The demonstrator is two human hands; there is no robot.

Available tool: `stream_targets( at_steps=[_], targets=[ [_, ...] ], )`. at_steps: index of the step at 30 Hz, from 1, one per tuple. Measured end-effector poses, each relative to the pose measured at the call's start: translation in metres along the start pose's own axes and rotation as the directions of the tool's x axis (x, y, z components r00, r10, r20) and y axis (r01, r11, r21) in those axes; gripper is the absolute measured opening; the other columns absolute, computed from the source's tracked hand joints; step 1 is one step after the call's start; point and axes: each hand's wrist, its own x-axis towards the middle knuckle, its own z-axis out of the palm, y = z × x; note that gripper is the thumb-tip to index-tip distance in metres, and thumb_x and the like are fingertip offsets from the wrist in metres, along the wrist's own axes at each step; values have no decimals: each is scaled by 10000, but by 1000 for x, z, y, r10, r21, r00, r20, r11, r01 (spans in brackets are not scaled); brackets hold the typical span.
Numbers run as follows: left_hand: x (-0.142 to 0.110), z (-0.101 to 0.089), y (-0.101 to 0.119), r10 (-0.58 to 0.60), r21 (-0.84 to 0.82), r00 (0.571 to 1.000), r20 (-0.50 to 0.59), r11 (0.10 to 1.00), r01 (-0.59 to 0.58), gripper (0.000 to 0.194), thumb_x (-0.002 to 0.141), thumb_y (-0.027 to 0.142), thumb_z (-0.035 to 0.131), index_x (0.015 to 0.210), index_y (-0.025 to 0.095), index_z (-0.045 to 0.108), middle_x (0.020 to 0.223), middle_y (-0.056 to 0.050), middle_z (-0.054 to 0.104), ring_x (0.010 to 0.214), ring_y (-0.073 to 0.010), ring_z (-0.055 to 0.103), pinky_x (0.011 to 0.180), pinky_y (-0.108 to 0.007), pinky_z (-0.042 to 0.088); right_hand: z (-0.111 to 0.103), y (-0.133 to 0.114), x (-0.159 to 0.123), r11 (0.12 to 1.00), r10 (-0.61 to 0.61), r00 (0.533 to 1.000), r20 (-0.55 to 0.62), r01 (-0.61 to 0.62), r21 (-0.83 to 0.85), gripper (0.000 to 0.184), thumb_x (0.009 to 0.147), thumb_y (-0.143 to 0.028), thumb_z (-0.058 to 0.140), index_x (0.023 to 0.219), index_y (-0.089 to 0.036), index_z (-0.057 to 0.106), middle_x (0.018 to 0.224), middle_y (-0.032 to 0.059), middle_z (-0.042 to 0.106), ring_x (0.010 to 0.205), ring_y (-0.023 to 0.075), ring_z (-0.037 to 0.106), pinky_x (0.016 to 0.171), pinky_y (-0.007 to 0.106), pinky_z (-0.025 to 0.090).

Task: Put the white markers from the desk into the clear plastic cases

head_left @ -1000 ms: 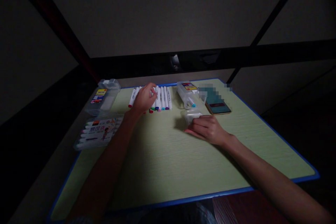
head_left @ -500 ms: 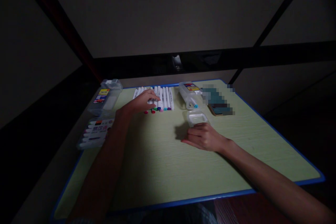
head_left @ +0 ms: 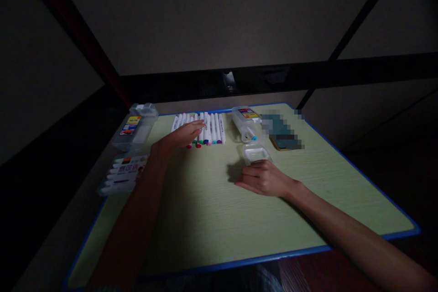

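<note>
My left hand (head_left: 186, 134) lies over the left part of a row of white markers (head_left: 214, 127), fingers stretched out together, covering several of them. Coloured ends, among them red, green, blue, pink and purple, point towards me. My right hand (head_left: 262, 179) is curled up at the near edge of the hinged lid (head_left: 256, 153) of a clear plastic case (head_left: 241, 123). Its palm side is hidden, so I cannot see whether anything is in it. Inside that case lies a marker with a light blue end (head_left: 253, 137).
At the table's left edge are an open clear case (head_left: 138, 125) with a yellow label and, nearer, a clear pack of markers (head_left: 119, 175). A phone-like object (head_left: 284, 134), partly pixelated, lies at the right. The pale table (head_left: 219, 219) has a blue rim; a wall stands behind.
My left hand has flattened, its fingers straightening and drawing together over the markers. My right hand keeps its curled pose by the lid. The whole view has shifted slightly.
</note>
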Motion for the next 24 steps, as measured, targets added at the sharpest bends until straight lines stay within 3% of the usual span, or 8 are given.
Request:
stream_targets(
  at_steps=[10, 14, 24],
  targets=[
    [1, 15, -12, 2, 9, 1000, 29, 1000, -2, 393, 831, 187, 331, 1161, 151, 542, 1335, -88, 459, 1247, -154, 411, 1037, -318, 332, 2, 1, 1, 1000, 1, 1000, 10, -1, -9, 319, 891, -242, 455, 601, -170, 567, 537, -21, 506, 466, 80, 436, 481, 264, 322],
    [2, 16, -13, -29, 21, 996, 89, 999, 27, 422, 845, 188, 292, 1195, 101, 511, 1378, -127, 386, 1282, -177, 356, 1058, -345, 297, 1, 0, 0, 1000, 3, 1000, 18, -3, -4, 325, 895, -233, 446, 600, -180, 571, 539, -23, 501, 460, 78, 426, 484, 271, 315],
    [2, 11, -1, -133, 58, 966, 222, 991, 123, 480, 875, 199, 224, 1308, 63, 380, 1440, -102, 272, 1330, -161, 257, 1104, -295, 197, 3, 0, 0, 1000, -12, 999, 32, 11, 23, 319, 897, -224, 441, 613, -164, 575, 557, -16, 509, 469, 72, 417, 488, 276, 291]
  ],
)
